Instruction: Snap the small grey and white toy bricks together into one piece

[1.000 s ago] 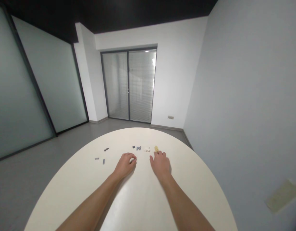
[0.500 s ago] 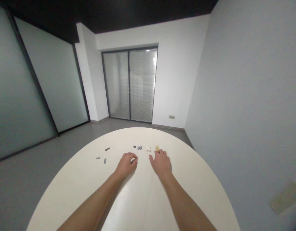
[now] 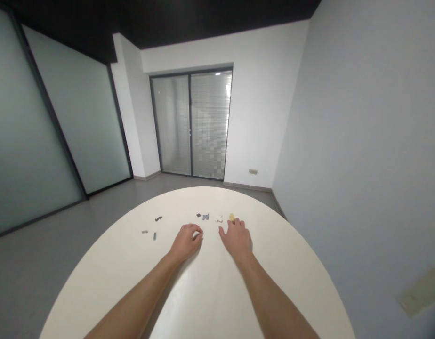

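My left hand (image 3: 186, 239) rests on the round white table with its fingers curled round and the thumb close to the index finger. Whatever may be between those fingertips is too small to make out. To its right, my right hand (image 3: 237, 238) lies palm down, thumb apart and fingers stretched toward small yellow pieces (image 3: 231, 216). Its fingertips are at their near edge; whether they touch, I cannot tell. Small white pieces (image 3: 218, 218) lie just left of the yellow ones. Beyond my left hand are blue-grey pieces (image 3: 205, 217) and a small dark piece (image 3: 198, 215).
Farther left on the table (image 3: 108, 278) lie small black pieces (image 3: 158, 218) and two grey pieces (image 3: 144, 231), set apart from each other. The table's curved far edge faces a glass door (image 3: 191, 125). A wall stands to the right.
Both hands keep nearly the same place and pose. The right fingers shift very slightly; the pieces on the table stay where they were.
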Demonstrator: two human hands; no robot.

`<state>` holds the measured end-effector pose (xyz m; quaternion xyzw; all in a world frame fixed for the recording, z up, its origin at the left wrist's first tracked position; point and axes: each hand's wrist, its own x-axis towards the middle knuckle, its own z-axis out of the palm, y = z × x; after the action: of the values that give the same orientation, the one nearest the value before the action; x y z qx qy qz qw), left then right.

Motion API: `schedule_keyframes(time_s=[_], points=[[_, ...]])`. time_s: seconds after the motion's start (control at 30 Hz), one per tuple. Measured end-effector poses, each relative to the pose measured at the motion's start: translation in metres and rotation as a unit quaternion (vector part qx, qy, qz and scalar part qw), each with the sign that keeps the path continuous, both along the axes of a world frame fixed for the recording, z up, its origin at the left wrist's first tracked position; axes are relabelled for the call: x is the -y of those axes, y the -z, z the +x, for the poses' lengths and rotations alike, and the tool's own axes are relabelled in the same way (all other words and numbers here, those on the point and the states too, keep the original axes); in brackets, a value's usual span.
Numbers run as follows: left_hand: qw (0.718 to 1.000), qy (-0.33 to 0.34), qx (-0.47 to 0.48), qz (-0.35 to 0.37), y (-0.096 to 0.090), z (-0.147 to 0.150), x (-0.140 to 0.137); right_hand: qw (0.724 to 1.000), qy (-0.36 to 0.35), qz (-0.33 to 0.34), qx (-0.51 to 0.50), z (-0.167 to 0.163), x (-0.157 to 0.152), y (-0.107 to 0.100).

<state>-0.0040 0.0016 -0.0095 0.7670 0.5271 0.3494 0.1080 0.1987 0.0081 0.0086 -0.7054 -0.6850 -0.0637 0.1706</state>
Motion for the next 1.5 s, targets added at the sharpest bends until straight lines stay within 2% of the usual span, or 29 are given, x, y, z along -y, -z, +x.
schedule_keyframes(time_s=[0.33, 0.5, 0.7, 0.93, 1.1, 1.5], points=[[1.0, -0.001, 0.005, 0.006, 0.004, -0.001, -0.001, 1.0, 0.003, 0.007, 0.003, 0.0, 0.005, 0.0], [1.0, 0.002, 0.005, 0.01, 0.006, -0.002, -0.003, 1.0, -0.002, 0.008, -0.006, 0.006, 0.011, -0.008], [1.0, 0.007, -0.007, 0.004, 0.008, -0.003, -0.005, 0.997, 0.03, -0.038, -0.058, 0.029, 0.005, -0.016], [1.0, 0.006, -0.002, 0.003, 0.006, -0.002, -0.004, 0.998, 0.005, -0.035, -0.056, 0.032, 0.005, -0.014], [1.0, 0.009, -0.004, 0.002, 0.004, -0.002, -0.004, 0.999, 0.008, -0.014, -0.032, 0.031, 0.001, -0.009], [1.0, 0.011, 0.0, -0.002, 0.004, -0.003, -0.004, 0.999, 0.012, -0.021, -0.027, 0.031, -0.004, -0.006]])
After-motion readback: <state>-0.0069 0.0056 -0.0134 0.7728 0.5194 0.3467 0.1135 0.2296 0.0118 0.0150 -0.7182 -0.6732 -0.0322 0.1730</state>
